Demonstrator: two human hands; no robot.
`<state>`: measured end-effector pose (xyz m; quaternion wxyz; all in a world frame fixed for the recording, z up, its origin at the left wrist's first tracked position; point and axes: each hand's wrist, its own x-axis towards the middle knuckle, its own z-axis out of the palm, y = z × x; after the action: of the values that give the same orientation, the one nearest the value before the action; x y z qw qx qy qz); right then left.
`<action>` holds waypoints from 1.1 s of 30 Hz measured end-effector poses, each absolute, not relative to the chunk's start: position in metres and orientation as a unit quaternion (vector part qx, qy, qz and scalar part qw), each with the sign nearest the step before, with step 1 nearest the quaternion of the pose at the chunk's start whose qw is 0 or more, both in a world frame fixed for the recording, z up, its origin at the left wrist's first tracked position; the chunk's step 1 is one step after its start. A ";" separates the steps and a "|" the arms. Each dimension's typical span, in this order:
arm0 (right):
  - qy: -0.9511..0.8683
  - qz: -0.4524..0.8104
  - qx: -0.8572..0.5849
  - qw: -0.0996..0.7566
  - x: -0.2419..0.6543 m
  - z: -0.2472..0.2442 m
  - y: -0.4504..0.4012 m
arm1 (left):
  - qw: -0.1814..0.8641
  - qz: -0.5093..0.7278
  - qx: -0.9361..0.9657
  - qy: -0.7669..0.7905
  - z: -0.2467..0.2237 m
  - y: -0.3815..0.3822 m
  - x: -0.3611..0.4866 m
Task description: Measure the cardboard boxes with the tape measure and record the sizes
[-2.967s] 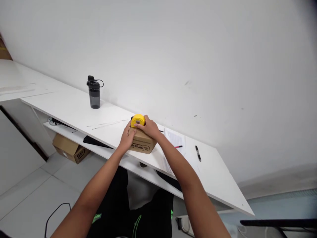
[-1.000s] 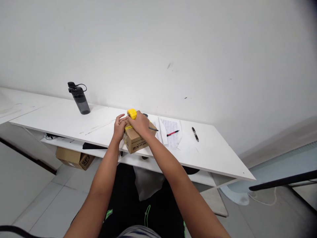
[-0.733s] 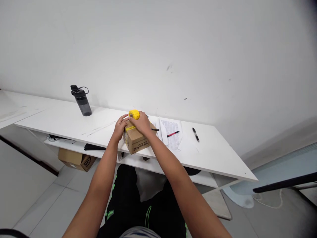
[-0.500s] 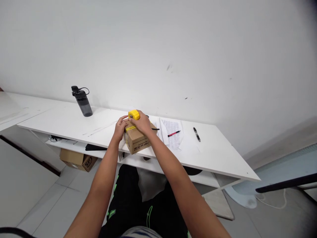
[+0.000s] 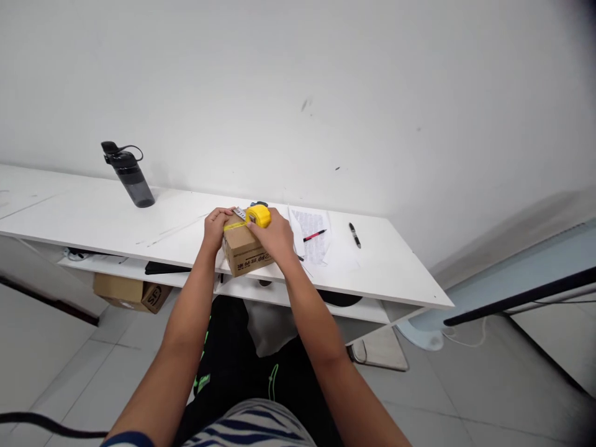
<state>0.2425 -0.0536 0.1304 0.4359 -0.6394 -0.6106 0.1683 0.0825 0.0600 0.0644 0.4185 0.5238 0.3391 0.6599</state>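
Note:
A small cardboard box [image 5: 246,257] with yellow tape sits at the front edge of the white desk [image 5: 372,270]. Above its top is a yellow tape measure [image 5: 259,215], held in my right hand [image 5: 277,234]. A short length of silvery blade [image 5: 239,213] runs from the case toward the box's left side. My left hand [image 5: 217,226] is closed at the box's upper left corner, with its fingertips by the blade's end. What its fingers pinch is too small to make out.
A dark bottle [image 5: 134,181] stands at the left by the wall. Right of the box lie papers [image 5: 310,233] with a red pen [image 5: 315,235], and farther right a black pen [image 5: 354,236]. A larger carton [image 5: 125,292] is below the desk at the left.
The tape measure has moved right relative to the box, and a short stretch of blade now shows between my hands. The whole view has shifted as my head moved.

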 end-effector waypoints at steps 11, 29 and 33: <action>-0.557 0.195 -0.631 0.504 0.256 0.093 -0.122 | 0.411 0.667 0.516 0.346 0.065 0.058 0.087; -0.564 0.163 -0.669 0.456 0.241 0.094 -0.109 | 0.406 0.653 0.529 0.359 0.062 0.057 0.083; -0.543 0.180 -0.670 0.474 0.242 0.092 -0.109 | 0.406 0.657 0.527 0.355 0.062 0.057 0.083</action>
<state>0.2419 -0.1095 0.0923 0.4735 -0.6699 -0.5427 0.1804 0.0827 0.0566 0.0616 0.4058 0.5269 0.3554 0.6568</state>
